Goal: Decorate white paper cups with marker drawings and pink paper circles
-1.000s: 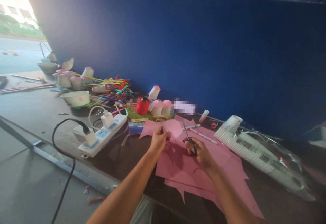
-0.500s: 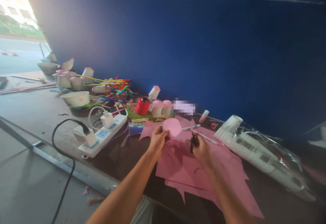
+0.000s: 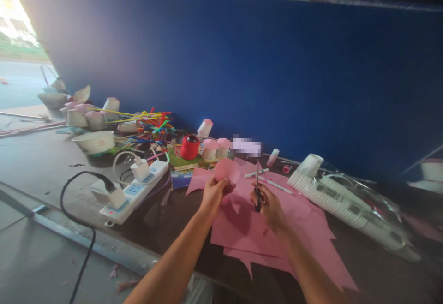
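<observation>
A round piece of pink paper is pinched by its lower edge between the thumb and fingers of my left hand. My right hand grips a pair of scissors, its fingers at the dark handles and the blades pointing up and away from me. The blades stand apart from the round piece, to its right. Beneath both hands lie overlapping sheets of pink paper with cut, jagged edges. Two white patterned sticks rest on the far part of the sheets.
A bagged stack of paper cups lies at the right. Behind my hands are pink-topped cups, a red thread spool and a glue stick. To the left are a power strip, a bowl and colourful pipe cleaners.
The round paper in my left hand has tilted and looks darker. The scissors have turned more upright in my right hand. The whole view has shifted slightly.
</observation>
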Demonstrator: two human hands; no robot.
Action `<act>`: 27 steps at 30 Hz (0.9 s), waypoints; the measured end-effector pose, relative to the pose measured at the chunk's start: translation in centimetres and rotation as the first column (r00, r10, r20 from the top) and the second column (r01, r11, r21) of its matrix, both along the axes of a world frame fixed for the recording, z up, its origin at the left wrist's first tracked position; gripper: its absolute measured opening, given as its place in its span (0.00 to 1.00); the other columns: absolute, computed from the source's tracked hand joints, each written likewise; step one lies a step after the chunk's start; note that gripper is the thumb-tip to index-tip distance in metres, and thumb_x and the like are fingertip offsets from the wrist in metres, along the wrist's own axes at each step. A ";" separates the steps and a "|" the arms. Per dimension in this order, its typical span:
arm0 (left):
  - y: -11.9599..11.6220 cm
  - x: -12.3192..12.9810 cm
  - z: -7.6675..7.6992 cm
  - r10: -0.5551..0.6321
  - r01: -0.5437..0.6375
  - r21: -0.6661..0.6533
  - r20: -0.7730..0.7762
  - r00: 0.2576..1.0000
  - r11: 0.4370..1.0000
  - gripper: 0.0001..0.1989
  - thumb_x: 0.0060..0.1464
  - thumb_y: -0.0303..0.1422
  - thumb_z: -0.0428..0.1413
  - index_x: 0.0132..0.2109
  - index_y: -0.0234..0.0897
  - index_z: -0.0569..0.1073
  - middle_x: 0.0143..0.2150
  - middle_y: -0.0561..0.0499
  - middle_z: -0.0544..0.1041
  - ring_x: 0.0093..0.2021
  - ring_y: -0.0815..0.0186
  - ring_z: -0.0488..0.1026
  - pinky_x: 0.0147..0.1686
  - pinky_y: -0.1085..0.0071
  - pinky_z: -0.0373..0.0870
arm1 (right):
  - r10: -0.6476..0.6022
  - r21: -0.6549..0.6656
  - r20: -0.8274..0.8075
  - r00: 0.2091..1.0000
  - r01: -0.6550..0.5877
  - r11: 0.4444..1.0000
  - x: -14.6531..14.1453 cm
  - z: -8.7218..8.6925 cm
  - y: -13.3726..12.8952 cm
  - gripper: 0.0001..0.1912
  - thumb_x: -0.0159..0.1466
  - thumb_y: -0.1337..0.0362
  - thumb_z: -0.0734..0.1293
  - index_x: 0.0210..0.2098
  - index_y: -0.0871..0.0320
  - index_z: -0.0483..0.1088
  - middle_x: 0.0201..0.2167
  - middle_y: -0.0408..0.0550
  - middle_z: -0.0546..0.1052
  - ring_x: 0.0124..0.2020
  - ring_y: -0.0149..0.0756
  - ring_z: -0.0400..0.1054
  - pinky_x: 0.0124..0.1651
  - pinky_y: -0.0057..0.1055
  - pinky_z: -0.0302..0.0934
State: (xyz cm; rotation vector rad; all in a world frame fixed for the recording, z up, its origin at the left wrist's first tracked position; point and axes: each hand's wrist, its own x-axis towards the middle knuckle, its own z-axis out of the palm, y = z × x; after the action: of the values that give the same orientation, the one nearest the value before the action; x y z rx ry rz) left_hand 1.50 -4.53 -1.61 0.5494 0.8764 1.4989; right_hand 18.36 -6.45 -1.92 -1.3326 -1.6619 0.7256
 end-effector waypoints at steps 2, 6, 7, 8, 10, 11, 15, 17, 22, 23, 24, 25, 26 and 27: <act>-0.1 0.2 0.2 -0.008 0.008 0.008 0.009 1.000 1.000 0.10 0.39 0.30 0.60 0.28 0.33 0.66 0.20 0.55 0.70 0.24 0.68 0.74 0.28 0.73 0.70 | 0.043 0.020 0.064 0.997 -0.045 0.999 -0.4 0.2 -0.4 0.19 0.60 0.56 0.63 0.47 0.60 0.67 0.25 0.43 0.71 0.25 0.33 0.64 0.30 0.27 0.58; -0.5 0.5 0.6 -0.047 0.047 0.023 0.000 0.999 0.999 0.10 0.40 0.30 0.60 0.28 0.32 0.66 0.20 0.55 0.69 0.21 0.70 0.72 0.26 0.74 0.70 | 0.068 0.049 0.133 0.989 -0.075 0.996 -0.7 0.7 -0.8 0.17 0.59 0.61 0.63 0.47 0.59 0.68 0.22 0.41 0.70 0.23 0.31 0.62 0.30 0.26 0.58; -0.5 0.5 0.7 -0.059 0.059 0.023 -0.008 0.998 0.998 0.10 0.40 0.30 0.60 0.28 0.32 0.66 0.21 0.55 0.70 0.21 0.70 0.72 0.26 0.74 0.70 | 0.076 0.047 0.136 0.988 -0.083 0.995 -0.7 0.8 -0.8 0.17 0.59 0.62 0.63 0.47 0.59 0.68 0.22 0.41 0.70 0.24 0.31 0.62 0.30 0.26 0.58; -0.6 0.6 0.7 -0.067 0.067 0.019 -0.018 0.998 0.998 0.10 0.41 0.30 0.60 0.29 0.31 0.66 0.21 0.54 0.70 0.21 0.70 0.72 0.26 0.74 0.70 | 0.082 0.045 0.134 0.988 -0.089 0.995 -0.7 0.9 -0.8 0.17 0.59 0.62 0.63 0.47 0.59 0.68 0.23 0.41 0.70 0.24 0.31 0.63 0.30 0.26 0.58; -0.8 0.6 0.7 -0.079 0.079 0.008 -0.039 0.996 0.997 0.10 0.41 0.30 0.60 0.31 0.32 0.67 0.22 0.54 0.71 0.21 0.69 0.72 0.25 0.73 0.70 | 0.095 0.034 0.120 0.988 -0.100 0.994 -0.6 1.0 -0.8 0.18 0.58 0.63 0.63 0.48 0.59 0.69 0.23 0.41 0.71 0.24 0.31 0.63 0.30 0.26 0.59; -0.8 0.6 0.7 -0.087 0.088 0.009 -0.048 0.995 0.996 0.11 0.41 0.30 0.60 0.32 0.32 0.67 0.22 0.53 0.71 0.21 0.69 0.72 0.25 0.72 0.70 | 0.102 0.026 0.109 0.989 -0.105 0.994 -0.6 1.1 -0.8 0.18 0.58 0.63 0.63 0.48 0.59 0.69 0.23 0.41 0.71 0.24 0.31 0.63 0.30 0.26 0.59; -1.0 0.7 0.7 -0.125 0.128 0.022 -0.082 0.989 0.992 0.11 0.42 0.30 0.59 0.33 0.32 0.66 0.22 0.52 0.72 0.20 0.69 0.72 0.25 0.72 0.70 | 0.123 -0.018 0.045 0.991 -0.122 0.992 -0.7 1.1 -0.8 0.19 0.58 0.63 0.63 0.48 0.60 0.69 0.22 0.41 0.70 0.23 0.31 0.62 0.28 0.25 0.58; -1.0 0.7 0.7 -0.142 0.146 0.021 -0.110 0.984 0.989 0.11 0.43 0.31 0.59 0.33 0.32 0.65 0.22 0.51 0.73 0.19 0.69 0.72 0.24 0.73 0.69 | 0.131 -0.036 0.011 0.991 -0.131 0.991 -0.7 1.1 -0.8 0.19 0.58 0.63 0.63 0.48 0.61 0.69 0.22 0.42 0.70 0.23 0.30 0.61 0.27 0.25 0.57; -1.2 0.8 1.0 -0.156 0.159 0.009 -0.143 0.977 0.987 0.11 0.43 0.30 0.58 0.32 0.32 0.64 0.21 0.50 0.74 0.18 0.68 0.71 0.22 0.73 0.69 | 0.136 -0.088 -0.094 0.986 -0.144 0.986 -0.7 0.8 -0.7 0.18 0.58 0.62 0.64 0.47 0.62 0.69 0.20 0.39 0.66 0.21 0.27 0.56 0.24 0.24 0.53; -1.2 0.8 1.0 -0.153 0.156 0.011 -0.144 0.978 0.988 0.11 0.43 0.30 0.58 0.32 0.32 0.64 0.21 0.50 0.74 0.18 0.68 0.71 0.23 0.72 0.69 | 0.134 -0.101 -0.116 0.984 -0.146 0.984 -0.7 0.7 -0.6 0.18 0.58 0.61 0.64 0.47 0.62 0.69 0.20 0.38 0.65 0.21 0.27 0.56 0.24 0.24 0.52; -1.2 0.8 1.0 -0.152 0.156 0.013 -0.145 0.978 0.988 0.11 0.43 0.30 0.58 0.32 0.32 0.64 0.21 0.50 0.74 0.18 0.68 0.71 0.23 0.72 0.69 | 0.132 -0.113 -0.136 0.982 -0.147 0.983 -0.7 0.6 -0.6 0.18 0.58 0.61 0.64 0.46 0.62 0.69 0.20 0.38 0.64 0.21 0.27 0.55 0.24 0.24 0.52; -1.2 0.8 0.9 -0.154 0.158 0.017 -0.147 0.977 0.987 0.11 0.43 0.31 0.58 0.33 0.32 0.64 0.21 0.50 0.74 0.18 0.68 0.71 0.23 0.72 0.69 | 0.130 -0.123 -0.154 0.979 -0.150 0.981 -0.7 0.6 -0.5 0.19 0.58 0.60 0.64 0.46 0.62 0.69 0.19 0.38 0.63 0.21 0.27 0.55 0.24 0.24 0.52; -1.1 0.8 0.9 -0.157 0.162 0.021 -0.150 0.976 0.987 0.11 0.42 0.31 0.58 0.33 0.32 0.64 0.21 0.50 0.74 0.18 0.68 0.71 0.23 0.72 0.69 | 0.130 -0.131 -0.171 0.977 -0.154 0.979 -0.7 0.6 -0.5 0.19 0.58 0.59 0.64 0.46 0.63 0.69 0.19 0.38 0.62 0.21 0.27 0.55 0.24 0.24 0.51; -1.1 0.8 0.9 -0.160 0.166 0.025 -0.152 0.975 0.986 0.11 0.42 0.31 0.58 0.33 0.32 0.64 0.21 0.50 0.74 0.18 0.68 0.71 0.23 0.72 0.69 | 0.132 -0.139 -0.185 0.974 -0.159 0.977 -0.6 0.6 -0.5 0.19 0.58 0.59 0.65 0.46 0.63 0.69 0.19 0.37 0.62 0.21 0.27 0.55 0.24 0.24 0.51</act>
State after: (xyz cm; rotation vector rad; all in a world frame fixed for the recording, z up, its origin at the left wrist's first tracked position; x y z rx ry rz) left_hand 2.32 -5.64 -0.72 0.7520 0.8978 1.3398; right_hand 17.71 -6.91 -1.35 -1.2209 -1.6003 1.0460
